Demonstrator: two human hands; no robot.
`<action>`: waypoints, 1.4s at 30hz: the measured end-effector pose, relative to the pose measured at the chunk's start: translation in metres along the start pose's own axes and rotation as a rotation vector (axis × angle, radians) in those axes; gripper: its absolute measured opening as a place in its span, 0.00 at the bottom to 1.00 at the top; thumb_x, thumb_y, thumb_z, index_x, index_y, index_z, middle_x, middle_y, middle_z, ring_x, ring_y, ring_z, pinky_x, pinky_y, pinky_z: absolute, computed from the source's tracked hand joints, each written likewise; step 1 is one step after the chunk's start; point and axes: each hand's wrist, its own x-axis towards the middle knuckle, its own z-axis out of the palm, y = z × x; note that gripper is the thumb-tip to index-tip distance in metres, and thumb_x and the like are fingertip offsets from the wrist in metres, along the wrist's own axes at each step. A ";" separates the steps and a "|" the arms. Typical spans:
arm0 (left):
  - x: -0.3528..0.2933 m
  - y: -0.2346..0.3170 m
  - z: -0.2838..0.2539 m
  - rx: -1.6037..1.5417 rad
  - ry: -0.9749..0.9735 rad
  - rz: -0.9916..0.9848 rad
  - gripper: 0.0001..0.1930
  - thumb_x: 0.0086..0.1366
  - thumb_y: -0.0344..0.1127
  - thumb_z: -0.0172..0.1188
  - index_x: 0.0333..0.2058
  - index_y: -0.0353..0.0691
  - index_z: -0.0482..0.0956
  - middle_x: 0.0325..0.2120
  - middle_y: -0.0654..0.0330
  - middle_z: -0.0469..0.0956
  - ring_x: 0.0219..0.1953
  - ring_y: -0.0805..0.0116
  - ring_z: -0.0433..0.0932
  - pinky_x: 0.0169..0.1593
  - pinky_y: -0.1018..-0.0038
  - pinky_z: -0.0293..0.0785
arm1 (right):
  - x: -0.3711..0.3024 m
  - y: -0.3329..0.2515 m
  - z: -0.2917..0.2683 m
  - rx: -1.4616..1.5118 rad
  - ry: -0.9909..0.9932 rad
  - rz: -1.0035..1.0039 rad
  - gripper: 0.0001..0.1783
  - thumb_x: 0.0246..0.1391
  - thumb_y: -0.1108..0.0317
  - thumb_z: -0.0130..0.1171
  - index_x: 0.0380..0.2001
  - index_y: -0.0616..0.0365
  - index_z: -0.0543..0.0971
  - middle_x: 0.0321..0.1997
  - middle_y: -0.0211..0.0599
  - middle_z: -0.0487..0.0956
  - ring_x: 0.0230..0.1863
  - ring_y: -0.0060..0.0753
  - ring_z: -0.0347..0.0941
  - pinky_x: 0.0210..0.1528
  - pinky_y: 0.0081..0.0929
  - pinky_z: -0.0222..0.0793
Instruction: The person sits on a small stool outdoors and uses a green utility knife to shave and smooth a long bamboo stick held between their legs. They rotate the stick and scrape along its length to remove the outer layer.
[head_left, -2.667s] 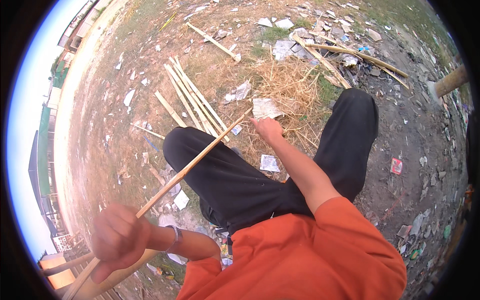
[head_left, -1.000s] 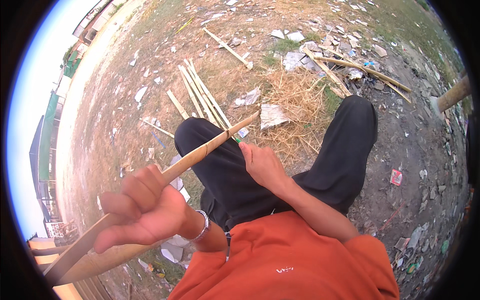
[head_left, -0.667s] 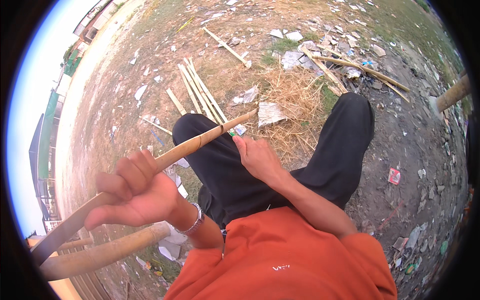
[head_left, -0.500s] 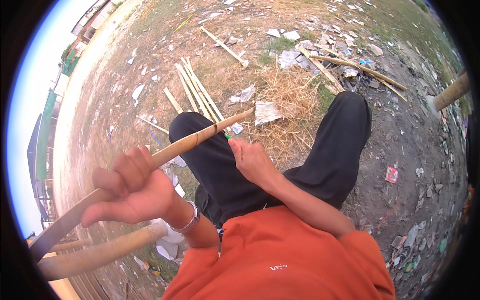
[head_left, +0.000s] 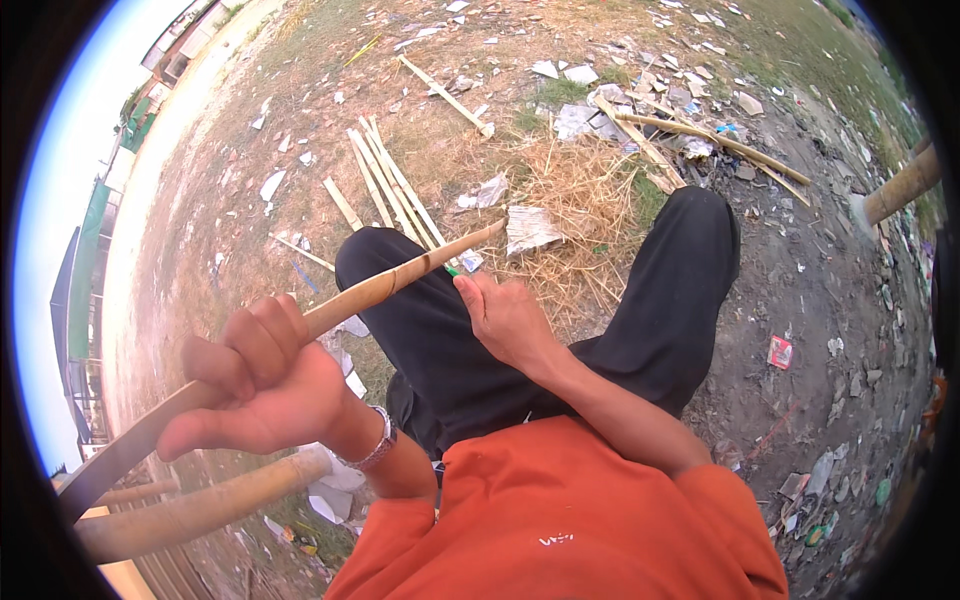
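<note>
My left hand [head_left: 262,385] is closed round a long split bamboo strip [head_left: 375,290], which slants from the lower left up across my left knee. A darker edge or gap shows along the strip close to its far end. My right hand [head_left: 508,318] is closed just below that far part of the strip. A small green end of a green-handled tool [head_left: 452,270] sticks out past its thumb; the rest of the tool is hidden by the hand and strip, so its kind does not show.
Several cut bamboo strips [head_left: 385,180] lie beyond my left knee. Pale shavings [head_left: 585,200] are heaped between my knees, with bamboo pieces [head_left: 715,135] farther right. A thick bamboo pole [head_left: 220,500] stands close at lower left, and another post [head_left: 903,187] at far right. Scraps litter the ground.
</note>
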 end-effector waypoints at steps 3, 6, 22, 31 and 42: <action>0.000 -0.001 -0.001 -0.095 -0.028 -0.007 0.35 0.56 0.78 0.36 0.17 0.50 0.52 0.07 0.72 0.46 0.13 0.80 0.38 0.19 0.76 0.37 | 0.002 0.018 0.010 -0.057 0.006 0.089 0.28 0.65 0.51 0.39 0.25 0.64 0.76 0.19 0.60 0.75 0.25 0.66 0.73 0.30 0.53 0.69; 0.002 0.000 -0.005 -0.069 -0.021 -0.007 0.34 0.56 0.77 0.38 0.17 0.50 0.52 0.08 0.72 0.46 0.13 0.80 0.38 0.19 0.76 0.36 | 0.009 0.019 0.005 0.027 0.004 0.059 0.29 0.65 0.50 0.39 0.25 0.65 0.75 0.19 0.60 0.75 0.25 0.65 0.73 0.28 0.52 0.69; 0.014 0.003 -0.022 -0.054 0.008 -0.026 0.33 0.58 0.75 0.42 0.16 0.51 0.51 0.08 0.73 0.44 0.14 0.80 0.38 0.20 0.77 0.35 | 0.012 0.027 0.022 -0.052 -0.007 0.088 0.29 0.65 0.51 0.40 0.23 0.65 0.75 0.19 0.62 0.75 0.26 0.65 0.74 0.29 0.54 0.70; 0.011 0.004 -0.023 -0.056 -0.018 -0.023 0.33 0.58 0.75 0.42 0.16 0.51 0.52 0.08 0.73 0.44 0.13 0.80 0.37 0.20 0.77 0.35 | 0.023 0.040 0.021 -0.152 -0.017 0.138 0.30 0.65 0.50 0.39 0.23 0.65 0.77 0.20 0.61 0.76 0.28 0.65 0.75 0.32 0.53 0.71; 0.007 0.006 -0.026 -0.060 -0.053 -0.030 0.32 0.58 0.74 0.43 0.16 0.51 0.52 0.08 0.73 0.45 0.13 0.81 0.37 0.20 0.77 0.35 | 0.022 0.032 0.025 -0.112 0.017 0.087 0.31 0.65 0.49 0.39 0.26 0.65 0.78 0.20 0.60 0.76 0.28 0.65 0.75 0.33 0.53 0.71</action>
